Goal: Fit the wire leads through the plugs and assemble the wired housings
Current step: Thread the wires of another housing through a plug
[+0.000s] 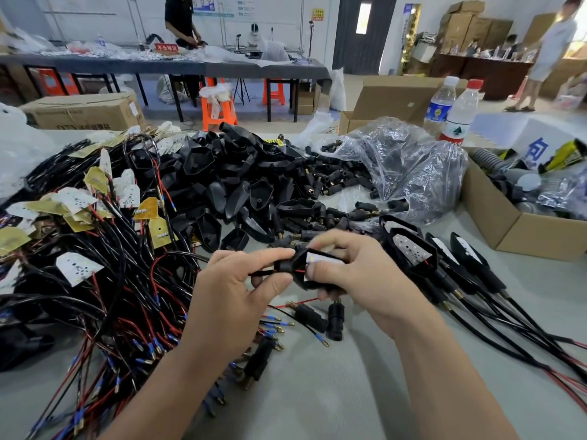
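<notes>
My right hand (355,271) grips a black housing (301,268) with a white LED board (320,258) seated in it, thumb pressing on the board. My left hand (235,281) pinches the black plug (281,266) at the housing's left end, where a black lead and a red wire come out. A heap of wired LED boards (95,249) with black and red leads lies to the left. Empty black housings (228,185) are piled in the middle, with loose black plugs (336,179) beside them. Finished wired housings (413,249) lie in a row at the right.
A clear plastic bag (413,166) spills plugs at centre right. An open cardboard box (521,230) of parts stands at the right, with two water bottles (454,112) behind. Two loose plugs (320,319) lie on the grey table under my hands. People work at tables in the background.
</notes>
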Demonstrator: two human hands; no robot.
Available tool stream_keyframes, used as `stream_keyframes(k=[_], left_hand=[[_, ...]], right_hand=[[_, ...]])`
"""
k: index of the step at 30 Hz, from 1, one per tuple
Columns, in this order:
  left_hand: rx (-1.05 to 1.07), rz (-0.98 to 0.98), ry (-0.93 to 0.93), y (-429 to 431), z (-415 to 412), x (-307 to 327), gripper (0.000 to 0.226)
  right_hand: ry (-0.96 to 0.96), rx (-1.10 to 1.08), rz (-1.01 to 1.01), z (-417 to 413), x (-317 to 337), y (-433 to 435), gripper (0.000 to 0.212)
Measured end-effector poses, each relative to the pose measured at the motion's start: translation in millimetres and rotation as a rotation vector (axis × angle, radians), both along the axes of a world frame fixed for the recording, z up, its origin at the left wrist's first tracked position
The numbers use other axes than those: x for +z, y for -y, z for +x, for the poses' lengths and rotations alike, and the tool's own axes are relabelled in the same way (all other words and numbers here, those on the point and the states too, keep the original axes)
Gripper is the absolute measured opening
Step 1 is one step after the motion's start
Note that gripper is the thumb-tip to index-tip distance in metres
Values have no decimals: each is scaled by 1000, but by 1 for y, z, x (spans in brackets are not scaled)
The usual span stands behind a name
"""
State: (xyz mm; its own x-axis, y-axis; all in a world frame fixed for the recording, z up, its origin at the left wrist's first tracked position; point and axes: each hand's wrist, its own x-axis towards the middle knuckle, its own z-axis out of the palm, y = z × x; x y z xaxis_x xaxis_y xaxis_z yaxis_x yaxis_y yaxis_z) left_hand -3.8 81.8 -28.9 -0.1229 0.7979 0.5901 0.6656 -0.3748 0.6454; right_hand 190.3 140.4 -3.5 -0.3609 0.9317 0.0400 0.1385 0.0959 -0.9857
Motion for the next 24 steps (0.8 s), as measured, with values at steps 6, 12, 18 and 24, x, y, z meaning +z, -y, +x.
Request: stream_keyframes(k=[6, 12, 18, 24], left_hand=[[80, -64, -126, -1, -3, -3, 34], [129, -17, -283, -2, -12, -1, 19], [92, 22, -341, -4, -17, -1, 12], [-211, 35, -335, 0, -14, 4, 9]], right_hand=[[94, -92, -64, 6, -5, -3, 27], [149, 19, -89, 6, -6, -2, 27], [285, 143, -140, 19, 2, 3, 34], [9, -5, -138, 6, 6, 3, 32]])
